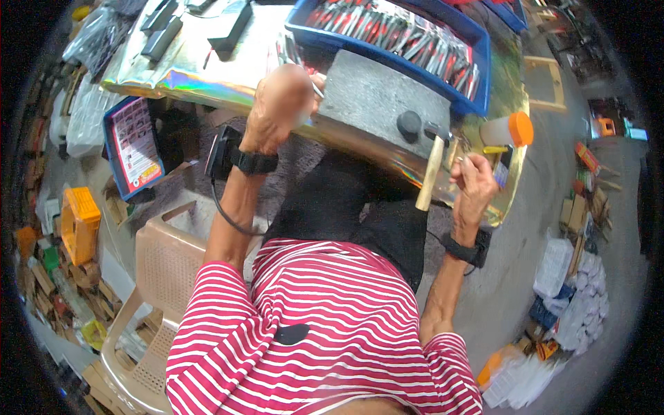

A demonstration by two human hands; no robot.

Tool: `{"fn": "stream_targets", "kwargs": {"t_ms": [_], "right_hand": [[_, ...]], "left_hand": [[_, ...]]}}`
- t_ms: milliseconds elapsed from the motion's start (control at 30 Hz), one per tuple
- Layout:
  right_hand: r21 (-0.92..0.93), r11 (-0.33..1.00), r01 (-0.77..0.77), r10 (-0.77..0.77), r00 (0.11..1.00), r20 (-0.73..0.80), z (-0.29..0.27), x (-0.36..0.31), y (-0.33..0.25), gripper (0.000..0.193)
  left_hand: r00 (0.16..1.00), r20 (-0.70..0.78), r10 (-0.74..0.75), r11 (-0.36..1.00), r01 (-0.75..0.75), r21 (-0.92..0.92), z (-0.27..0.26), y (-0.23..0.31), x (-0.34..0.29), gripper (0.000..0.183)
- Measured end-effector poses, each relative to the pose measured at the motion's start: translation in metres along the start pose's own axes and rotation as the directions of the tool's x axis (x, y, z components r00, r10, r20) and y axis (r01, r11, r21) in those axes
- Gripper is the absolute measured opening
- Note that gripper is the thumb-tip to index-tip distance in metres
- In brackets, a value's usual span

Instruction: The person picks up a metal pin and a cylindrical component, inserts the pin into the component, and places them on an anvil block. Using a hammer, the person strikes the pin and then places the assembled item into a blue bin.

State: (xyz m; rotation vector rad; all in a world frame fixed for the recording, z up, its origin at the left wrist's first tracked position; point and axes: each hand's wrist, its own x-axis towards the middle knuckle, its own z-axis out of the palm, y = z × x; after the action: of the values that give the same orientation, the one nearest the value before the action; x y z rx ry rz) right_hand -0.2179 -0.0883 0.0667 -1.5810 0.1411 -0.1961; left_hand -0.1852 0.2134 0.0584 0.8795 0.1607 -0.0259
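My left hand (277,111) is raised at the table's near edge, left of a grey block. Its fingers are closed around something mostly hidden, with a thin pale end showing by the fingertips; part of this hand is blurred. At the table's right end, my right hand (476,181) has thumb and fingers pinched together, and whatever is between them is too small to name. Just left of it lies a hammer (430,173), its wooden handle jutting over the edge. On the grey block (377,93) rests a black round piece (409,124).
Behind the block stands a blue bin (477,104) full of red-and-grey tools. A clear jar with an orange lid (520,128) sits at the right. Dark oblong cases (232,28) lie at the far left. A beige plastic chair (169,259) stands beside me.
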Motion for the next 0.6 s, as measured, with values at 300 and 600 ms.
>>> {"fn": "stream_targets", "kwargs": {"t_ms": [300,600], "right_hand": [[0.153,0.987,0.049,-0.075,0.982,0.171,0.06,-0.036,-0.038,0.008],[0.212,0.974,0.08,-0.115,0.981,0.158,0.063,-0.048,-0.036,0.008]], "left_hand": [[0.966,0.204,-0.16,0.977,0.185,-0.106,0.074,-0.038,-0.039,0.009],[0.912,0.333,-0.24,0.881,0.349,-0.32,0.083,-0.06,-0.052,0.019]]}}
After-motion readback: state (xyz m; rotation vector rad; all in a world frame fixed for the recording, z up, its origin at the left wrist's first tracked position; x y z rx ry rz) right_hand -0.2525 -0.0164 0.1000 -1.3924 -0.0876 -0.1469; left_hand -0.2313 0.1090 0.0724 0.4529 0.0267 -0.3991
